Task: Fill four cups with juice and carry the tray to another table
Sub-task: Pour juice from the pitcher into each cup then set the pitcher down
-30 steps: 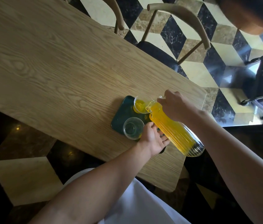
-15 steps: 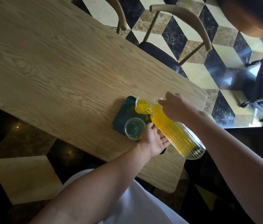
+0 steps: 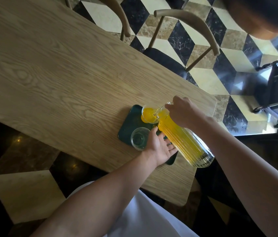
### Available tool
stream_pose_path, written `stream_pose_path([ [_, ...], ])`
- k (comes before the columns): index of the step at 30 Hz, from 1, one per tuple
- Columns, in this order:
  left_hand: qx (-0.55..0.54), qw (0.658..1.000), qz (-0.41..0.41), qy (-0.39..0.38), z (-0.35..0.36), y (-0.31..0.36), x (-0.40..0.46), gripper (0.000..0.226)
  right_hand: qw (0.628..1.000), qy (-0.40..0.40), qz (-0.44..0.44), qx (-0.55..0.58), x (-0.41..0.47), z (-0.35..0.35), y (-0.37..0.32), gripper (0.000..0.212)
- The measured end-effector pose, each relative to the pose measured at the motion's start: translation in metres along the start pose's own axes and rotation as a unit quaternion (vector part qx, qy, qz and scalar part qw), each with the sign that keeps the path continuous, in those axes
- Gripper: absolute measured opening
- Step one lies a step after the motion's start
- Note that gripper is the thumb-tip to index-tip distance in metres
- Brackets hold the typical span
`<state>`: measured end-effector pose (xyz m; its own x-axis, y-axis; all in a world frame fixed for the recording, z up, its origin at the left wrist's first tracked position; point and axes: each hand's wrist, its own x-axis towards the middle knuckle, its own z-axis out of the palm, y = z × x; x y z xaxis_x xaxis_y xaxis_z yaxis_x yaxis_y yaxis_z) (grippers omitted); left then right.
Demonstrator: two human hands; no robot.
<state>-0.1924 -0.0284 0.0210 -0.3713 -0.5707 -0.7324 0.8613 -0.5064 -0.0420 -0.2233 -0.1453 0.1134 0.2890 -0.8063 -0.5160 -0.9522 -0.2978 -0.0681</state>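
On the wooden table (image 3: 66, 74), the far cup (image 3: 149, 114) now holds more juice; the right hand (image 3: 184, 112) grips the tilted jug (image 3: 182, 139), the left hand (image 3: 160, 145) lies open on the tray (image 3: 129, 124) beside an empty cup (image 3: 139, 138).

Wooden table (image 3: 53, 69) with visible grain. Two wooden chairs (image 3: 186, 36) stand along its far edge. Floor (image 3: 199, 79) tiled in black, cream and brown diamonds. A dark wheeled frame (image 3: 274, 86), possibly a cart, stands at right.

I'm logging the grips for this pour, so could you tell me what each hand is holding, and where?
The right hand grips the ribbed glass carafe at its neck, tilted over a cup. The left hand lies open on the green tray, holding nothing.
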Motion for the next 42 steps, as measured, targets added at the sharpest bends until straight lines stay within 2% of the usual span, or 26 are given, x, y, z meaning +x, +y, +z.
stream_pose_path([
  [7, 0.062, 0.998, 0.032, 0.012, 0.004, 0.013, -0.008, 0.064, 0.998, 0.038, -0.004, 0.054, -0.012, -0.01, 0.005, 0.023],
  [13, 0.103, 0.994, 0.047, 0.003, 0.002, 0.016, -0.021, 0.068, 0.987, 0.095, -0.001, 0.129, -0.03, -0.009, 0.015, 0.036],
  [22, 0.134, 0.989, 0.065, -0.003, -0.008, -0.01, -0.053, 0.063, 0.973, 0.129, -0.033, 0.191, -0.072, 0.005, 0.026, 0.033],
  [30, 0.081, 0.993, 0.072, 0.041, -0.02, -0.047, -0.065, 0.061, 0.973, 0.11, -0.065, 0.191, -0.093, 0.037, 0.031, 0.03],
  [38, 0.031, 0.997, 0.038, 0.061, -0.046, -0.062, -0.065, 0.066, 0.986, 0.061, -0.079, 0.137, -0.104, 0.058, 0.016, 0.031],
  [42, 0.019, 0.997, 0.041, 0.055, -0.054, -0.067, -0.063, 0.062, 0.988, 0.042, -0.076, 0.126, -0.103, 0.061, 0.01, 0.031],
])
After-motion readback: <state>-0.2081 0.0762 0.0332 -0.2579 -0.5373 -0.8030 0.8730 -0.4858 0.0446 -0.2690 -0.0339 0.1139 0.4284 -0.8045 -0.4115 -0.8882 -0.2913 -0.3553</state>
